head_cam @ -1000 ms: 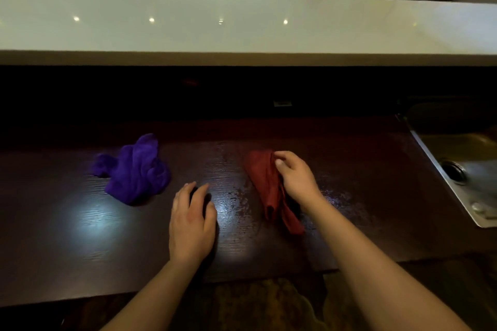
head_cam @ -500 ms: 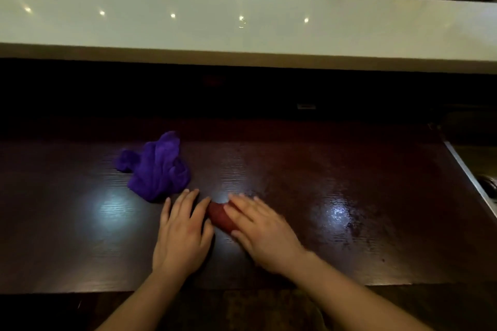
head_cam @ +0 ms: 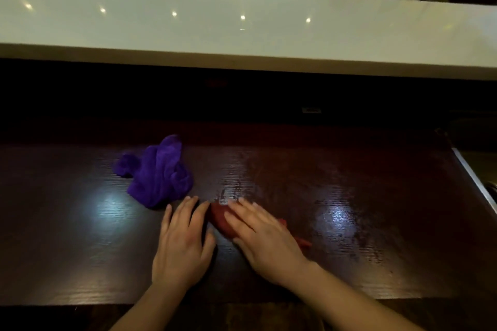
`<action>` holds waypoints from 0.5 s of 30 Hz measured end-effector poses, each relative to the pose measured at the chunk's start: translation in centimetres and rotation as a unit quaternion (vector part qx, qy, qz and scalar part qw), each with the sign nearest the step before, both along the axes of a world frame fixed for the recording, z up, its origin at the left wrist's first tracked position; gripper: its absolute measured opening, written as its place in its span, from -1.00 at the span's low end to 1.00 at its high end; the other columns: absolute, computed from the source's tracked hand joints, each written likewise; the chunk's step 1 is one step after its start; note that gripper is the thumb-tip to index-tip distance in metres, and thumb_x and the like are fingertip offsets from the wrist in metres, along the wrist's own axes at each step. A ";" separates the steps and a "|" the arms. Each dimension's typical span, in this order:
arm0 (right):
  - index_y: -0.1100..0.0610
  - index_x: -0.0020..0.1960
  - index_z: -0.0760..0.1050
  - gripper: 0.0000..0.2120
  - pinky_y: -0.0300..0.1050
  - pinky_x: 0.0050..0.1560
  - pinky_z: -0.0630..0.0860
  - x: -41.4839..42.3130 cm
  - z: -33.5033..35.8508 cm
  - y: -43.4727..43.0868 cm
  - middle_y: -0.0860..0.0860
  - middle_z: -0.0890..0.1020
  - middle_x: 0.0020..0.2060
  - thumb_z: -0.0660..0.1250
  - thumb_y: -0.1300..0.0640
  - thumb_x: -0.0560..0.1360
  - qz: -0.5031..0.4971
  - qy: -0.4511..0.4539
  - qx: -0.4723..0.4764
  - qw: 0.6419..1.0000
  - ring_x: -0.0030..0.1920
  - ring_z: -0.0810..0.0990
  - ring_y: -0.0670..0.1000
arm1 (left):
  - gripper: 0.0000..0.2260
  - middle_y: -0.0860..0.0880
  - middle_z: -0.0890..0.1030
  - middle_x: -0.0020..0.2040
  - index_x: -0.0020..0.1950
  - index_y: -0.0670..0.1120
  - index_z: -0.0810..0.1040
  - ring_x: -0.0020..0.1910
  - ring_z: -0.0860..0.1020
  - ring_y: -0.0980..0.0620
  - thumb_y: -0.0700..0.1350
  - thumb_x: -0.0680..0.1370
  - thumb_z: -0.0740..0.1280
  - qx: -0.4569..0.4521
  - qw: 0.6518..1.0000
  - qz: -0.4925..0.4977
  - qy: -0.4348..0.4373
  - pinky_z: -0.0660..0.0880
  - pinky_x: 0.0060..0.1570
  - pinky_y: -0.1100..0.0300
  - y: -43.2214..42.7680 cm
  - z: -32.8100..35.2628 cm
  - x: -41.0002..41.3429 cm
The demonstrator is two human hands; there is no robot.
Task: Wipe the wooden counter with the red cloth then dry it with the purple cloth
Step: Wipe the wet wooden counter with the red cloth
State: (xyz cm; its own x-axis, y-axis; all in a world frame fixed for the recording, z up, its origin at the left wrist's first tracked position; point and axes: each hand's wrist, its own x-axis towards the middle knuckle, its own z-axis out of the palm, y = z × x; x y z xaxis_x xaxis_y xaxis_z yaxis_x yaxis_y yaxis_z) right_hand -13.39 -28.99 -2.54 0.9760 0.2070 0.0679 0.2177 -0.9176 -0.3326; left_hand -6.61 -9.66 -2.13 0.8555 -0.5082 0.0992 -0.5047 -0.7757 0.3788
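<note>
A dark wooden counter is filling the lower half of the head view, glistening with streaks of wet to the right of centre. A pale raised ledge is running across behind it. The purple cloth is lying bunched on the counter, left of centre, just beyond the left hand. That hand is resting flat and spread on the wood, gripping nothing. The right hand, fingers extended and blurred, is pressing flat on the red cloth; it is pinning rather than clutching it.

Risks, as a judgement: the red cloth could be brushing into the purple one and dampening it before drying begins, since they are lying near each other. The cloth could also be slipping out from under an open palm.

Most of the red cloth is hiding beneath the hand. A metal edge at far right is cut off.
</note>
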 end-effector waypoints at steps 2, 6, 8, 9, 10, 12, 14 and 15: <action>0.07 0.48 0.29 -0.52 0.06 0.50 0.18 -1.9 -0.2 -3.5 0.04 0.30 0.51 0.23 0.04 0.58 -0.035 -0.026 -0.018 0.999 0.51 0.25 0.08 | -0.52 -0.19 0.49 0.35 0.35 -0.15 0.46 0.41 0.37 -0.15 0.03 0.50 0.14 -0.005 1.000 -0.001 -0.007 0.17 0.44 -0.25 0.1 -0.2 0.1; 0.15 0.48 0.33 -0.55 0.09 0.49 0.21 -3.0 1.1 -12.2 0.08 0.29 0.51 0.25 0.12 0.61 -0.344 -0.025 -0.005 0.939 0.51 0.25 0.15 | -0.52 -0.20 0.49 0.34 0.32 -0.14 0.49 0.41 0.37 -0.19 0.05 0.49 0.13 0.012 1.000 -0.007 -0.015 0.16 0.43 -0.28 -0.2 0.1 0.0; 0.13 0.51 0.27 -0.53 0.07 0.51 0.16 -2.8 1.2 -12.5 0.07 0.23 0.54 0.20 0.08 0.63 -0.408 -0.017 -0.006 0.913 0.54 0.16 0.14 | -0.51 -0.20 0.48 0.35 0.33 -0.12 0.51 0.41 0.36 -0.21 0.07 0.49 0.11 0.031 0.999 -0.010 -0.017 0.15 0.43 -0.28 -0.4 0.3 -0.2; 0.13 0.51 0.27 -0.53 0.05 0.52 0.15 -2.8 1.2 -11.5 0.07 0.23 0.54 0.20 0.07 0.63 -0.403 -0.018 -0.009 0.915 0.54 0.16 0.14 | -0.50 -0.20 0.48 0.36 0.33 -0.11 0.51 0.42 0.36 -0.21 0.07 0.49 0.10 0.040 0.999 -0.014 -0.018 0.14 0.43 -0.29 -0.4 0.4 -0.3; 0.12 0.50 0.28 -0.52 0.04 0.51 0.14 -3.1 1.1 -10.3 0.07 0.24 0.54 0.23 0.08 0.61 -0.375 -0.022 -0.006 0.927 0.53 0.17 0.14 | -0.49 -0.21 0.48 0.37 0.33 -0.11 0.52 0.42 0.36 -0.21 0.08 0.48 0.10 0.044 0.999 -0.016 -0.020 0.14 0.43 -0.30 -0.5 0.5 -0.4; 0.10 0.49 0.32 -0.52 0.02 0.48 0.17 -5.0 0.6 -7.9 0.06 0.29 0.52 0.27 0.07 0.59 -0.270 -0.027 -0.007 0.963 0.51 0.23 0.12 | -0.48 -0.21 0.47 0.37 0.33 -0.10 0.52 0.42 0.36 -0.20 0.08 0.48 0.09 0.048 0.998 -0.019 -0.021 0.13 0.43 -0.31 -0.5 0.6 -0.5; 0.05 0.49 0.30 -0.52 -0.01 0.49 0.17 -8.4 0.2 -7.6 0.02 0.29 0.52 0.22 0.01 0.59 -0.167 -0.014 -0.039 0.985 0.51 0.23 0.05 | -0.48 -0.19 0.46 0.38 0.34 -0.09 0.52 0.42 0.35 -0.19 0.09 0.48 0.09 0.055 0.998 -0.023 -0.025 0.11 0.43 -0.30 -0.4 0.6 -0.5; 0.03 0.48 0.30 -0.53 -0.01 0.49 0.18 -9.9 0.3 -8.9 0.01 0.29 0.52 0.21 0.00 0.59 -0.160 -0.012 -0.052 0.986 0.51 0.24 0.03 | -0.48 -0.19 0.46 0.38 0.35 -0.08 0.51 0.42 0.35 -0.18 0.10 0.49 0.09 0.061 0.997 -0.027 -0.028 0.11 0.43 -0.29 -0.4 0.5 -0.5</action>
